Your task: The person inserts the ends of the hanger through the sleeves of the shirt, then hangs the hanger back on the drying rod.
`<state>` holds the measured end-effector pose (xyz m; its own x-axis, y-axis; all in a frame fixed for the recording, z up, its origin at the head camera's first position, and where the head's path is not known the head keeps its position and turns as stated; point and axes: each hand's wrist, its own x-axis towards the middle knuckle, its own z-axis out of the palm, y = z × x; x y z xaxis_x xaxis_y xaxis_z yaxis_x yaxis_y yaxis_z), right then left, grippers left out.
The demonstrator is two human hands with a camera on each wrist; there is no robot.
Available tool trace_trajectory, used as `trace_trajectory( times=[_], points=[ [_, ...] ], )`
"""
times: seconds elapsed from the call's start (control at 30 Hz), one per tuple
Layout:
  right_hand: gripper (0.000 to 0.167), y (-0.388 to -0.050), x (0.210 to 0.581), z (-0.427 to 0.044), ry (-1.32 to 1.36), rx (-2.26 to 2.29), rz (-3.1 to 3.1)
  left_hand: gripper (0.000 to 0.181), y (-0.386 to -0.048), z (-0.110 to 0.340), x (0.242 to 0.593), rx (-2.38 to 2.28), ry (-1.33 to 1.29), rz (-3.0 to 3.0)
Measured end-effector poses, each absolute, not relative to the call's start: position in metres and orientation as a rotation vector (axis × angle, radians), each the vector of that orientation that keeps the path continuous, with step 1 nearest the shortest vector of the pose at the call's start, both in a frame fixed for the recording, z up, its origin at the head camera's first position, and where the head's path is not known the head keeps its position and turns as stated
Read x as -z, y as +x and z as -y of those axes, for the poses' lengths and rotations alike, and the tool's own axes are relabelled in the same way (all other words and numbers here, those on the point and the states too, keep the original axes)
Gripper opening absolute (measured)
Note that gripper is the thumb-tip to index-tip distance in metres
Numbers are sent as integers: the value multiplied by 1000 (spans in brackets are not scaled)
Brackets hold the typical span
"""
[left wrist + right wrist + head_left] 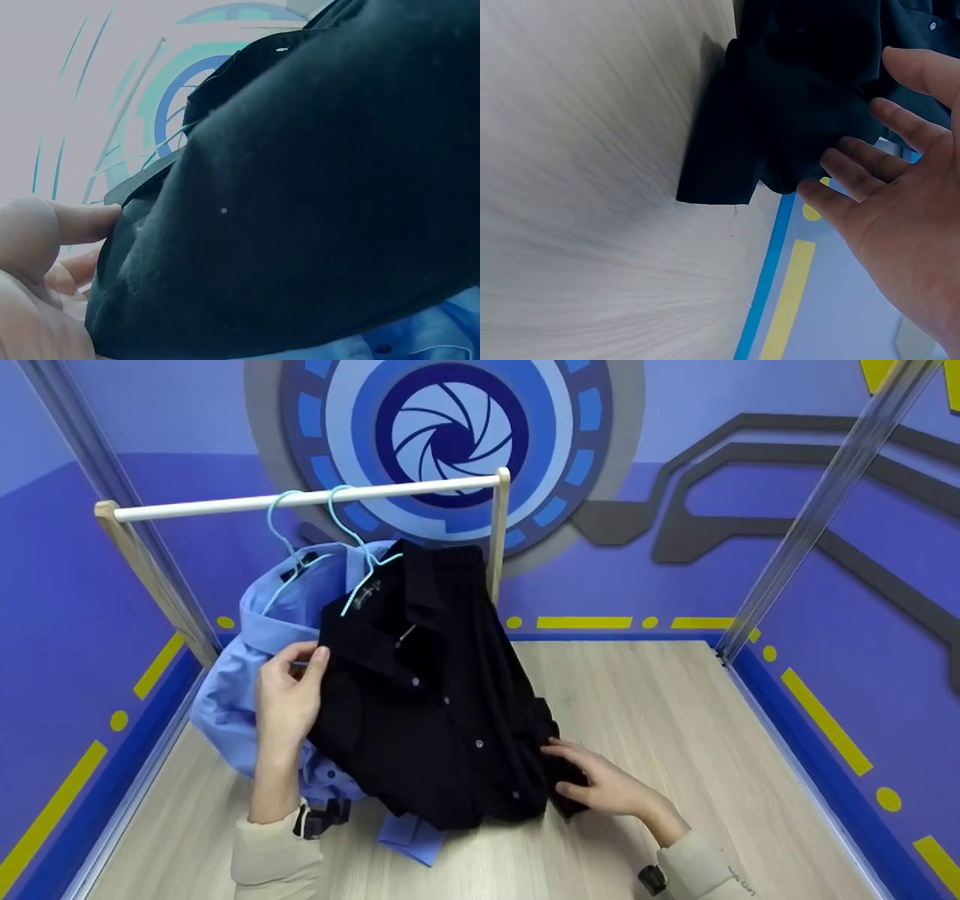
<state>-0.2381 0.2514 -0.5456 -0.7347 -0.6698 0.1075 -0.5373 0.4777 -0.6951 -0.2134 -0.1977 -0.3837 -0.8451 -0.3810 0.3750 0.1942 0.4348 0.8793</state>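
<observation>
A black button-up shirt [420,735] hangs on a light blue hanger [365,556], its front facing me and its collar spread. My left hand [289,697] pinches its edge by the shoulder on the left, thumb in front; the left wrist view shows the same grip on the black cloth [285,195]. Low on the right, my right hand [604,784] has its fingers extended and spread at the shirt's side. In the right wrist view the fingertips lie against or close to the black fabric, beside a hanging sleeve [720,157]. Contact is hard to judge.
Behind the black shirt, a blue shirt [225,705] hangs on a second hanger [279,532]. Both hooks sit over the white rail [427,487] of a wooden-legged rack. A blue fabric piece [412,840] shows below the hem, above the wood-grain tabletop [660,720]. Blue walls enclose the table.
</observation>
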Motion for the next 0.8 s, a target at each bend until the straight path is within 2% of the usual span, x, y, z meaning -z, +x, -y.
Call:
trace_trajectory(
  times=[0.43,0.8],
  points=[
    [54,-238,549,-257,-999,1087,-2536,18,-207,197,393,1302,140,2055],
    [54,-235,545,-262,-976,1102,-2546,16,-206,178,404,1024,-20,1886]
  ],
)
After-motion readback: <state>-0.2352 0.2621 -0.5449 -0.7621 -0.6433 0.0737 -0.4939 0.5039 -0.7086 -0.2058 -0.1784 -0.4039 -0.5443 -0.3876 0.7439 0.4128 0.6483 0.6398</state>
